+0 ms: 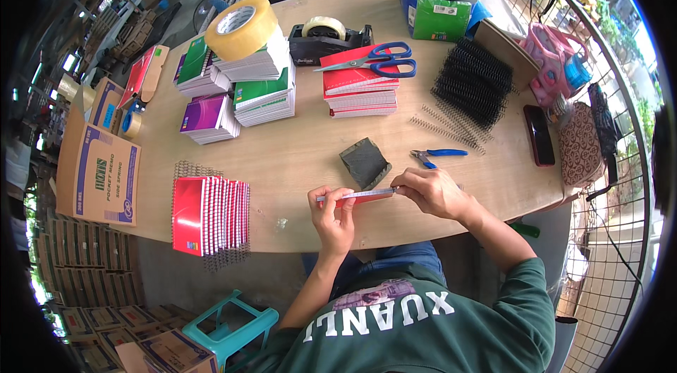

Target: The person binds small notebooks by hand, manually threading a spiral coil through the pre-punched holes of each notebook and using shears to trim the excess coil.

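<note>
Near the table's front edge, my left hand point(333, 221) pinches a small red notebook point(370, 196) between thumb and fingers, its page edges turned up. At the notebook's right end, the fingers of my right hand point(434, 193) are closed in a pinch. A small dark bit shows at those fingertips, too small to name. Just beyond the notebook lies a dark grey block point(365, 163). Wire cutters with blue handles point(448, 153) rest beyond my right hand. Farther back are a few loose spiral wires point(451, 127) and a thick pile of black spiral wires point(471, 84).
Spiral-bound red notebooks point(189, 214) stand in a row at left. Behind are stacked green notebooks point(264, 94) under a tape roll point(264, 27), a tape dispenser point(303, 49), and scissors point(395, 63) on red notebooks point(361, 101). A cardboard box point(106, 175) and phone point(539, 135) flank the table.
</note>
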A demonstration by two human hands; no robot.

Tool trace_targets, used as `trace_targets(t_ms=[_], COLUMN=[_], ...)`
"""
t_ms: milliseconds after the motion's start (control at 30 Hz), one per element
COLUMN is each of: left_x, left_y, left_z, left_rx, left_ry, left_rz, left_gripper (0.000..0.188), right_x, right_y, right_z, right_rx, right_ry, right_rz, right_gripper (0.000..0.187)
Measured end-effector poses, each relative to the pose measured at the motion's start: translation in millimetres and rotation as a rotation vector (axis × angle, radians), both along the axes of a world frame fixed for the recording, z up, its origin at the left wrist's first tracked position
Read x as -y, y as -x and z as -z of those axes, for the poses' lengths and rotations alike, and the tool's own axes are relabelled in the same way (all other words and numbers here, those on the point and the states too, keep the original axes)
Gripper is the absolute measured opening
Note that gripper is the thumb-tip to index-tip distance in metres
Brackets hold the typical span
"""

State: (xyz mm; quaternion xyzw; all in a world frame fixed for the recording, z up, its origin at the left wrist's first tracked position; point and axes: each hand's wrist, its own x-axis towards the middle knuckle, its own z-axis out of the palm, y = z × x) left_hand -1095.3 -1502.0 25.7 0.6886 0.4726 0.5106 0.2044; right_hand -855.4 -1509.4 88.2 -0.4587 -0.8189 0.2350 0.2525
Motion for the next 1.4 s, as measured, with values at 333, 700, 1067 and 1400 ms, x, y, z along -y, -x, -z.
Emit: trace_targets(t_ms=[333,700,1067,1400], left_x=[-1,-4,-12,-13], left_y=[6,6,6,6], left_z=[2,12,5,3], left_rx=[-0.01,-0.133,-0.091,-0.096], left_ry=[-0.031,-0.096,-0.093,-0.081], left_rz=[0.035,-0.051,0.02,0.059], left_gripper=[0.021,0.063,0.066,0.064], right_x=[-38,-84,-59,-48], right_y=[12,-32,-24,-8], right_z=[-3,-13,1,-4], right_rx=[-0.012,-0.311,-0.643,-0.391], right_ry=[-0.074,0.6,0.723,0.464], right_rz=[0.008,-0.329,-0.395,-0.234], right_gripper=[0.051,0.05,0.066,0.057])
